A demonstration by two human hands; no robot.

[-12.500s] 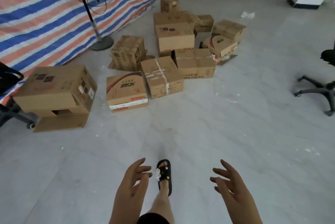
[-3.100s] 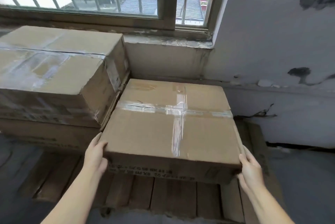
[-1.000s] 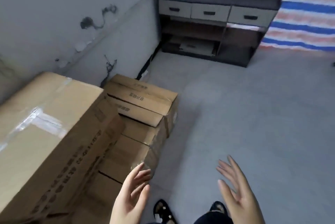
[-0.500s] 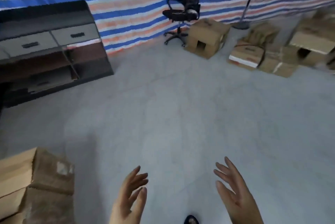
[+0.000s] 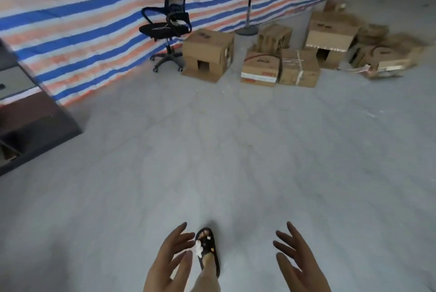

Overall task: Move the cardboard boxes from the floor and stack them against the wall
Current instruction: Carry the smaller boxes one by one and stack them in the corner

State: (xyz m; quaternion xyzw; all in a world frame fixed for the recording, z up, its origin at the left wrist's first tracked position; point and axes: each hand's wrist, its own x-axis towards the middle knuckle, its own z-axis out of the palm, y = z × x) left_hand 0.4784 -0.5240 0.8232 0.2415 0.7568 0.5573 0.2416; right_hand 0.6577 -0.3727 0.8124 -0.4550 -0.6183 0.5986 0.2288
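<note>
- 2 hands low in view, apart from each other, both empty: left hand (image 5: 171, 261) with fingers spread and relaxed, right hand (image 5: 298, 261) the same, palms turned inward.
- 1 foot in a black sandal (image 5: 208, 250) on the grey floor (image 5: 212, 150), between the hands.
- Cardboard boxes on the floor at the far side, near the striped tarp (image 5: 82, 15), well apart from the hands.
- Leftmost box (image 5: 208, 54) sits on a flatter one, just beside an office chair (image 5: 168, 29).
- Box with red print (image 5: 260, 68) touches a taped box (image 5: 299, 68) on its right.
- Behind them a smaller box (image 5: 273, 38) near the base of a standing fan (image 5: 249, 3).
- Tall box (image 5: 330, 36) farther right, with more boxes (image 5: 387, 55) crowded beside it; count unclear from blur.
- Dark cabinet (image 5: 26, 114) at left edge, partly cut off.
</note>
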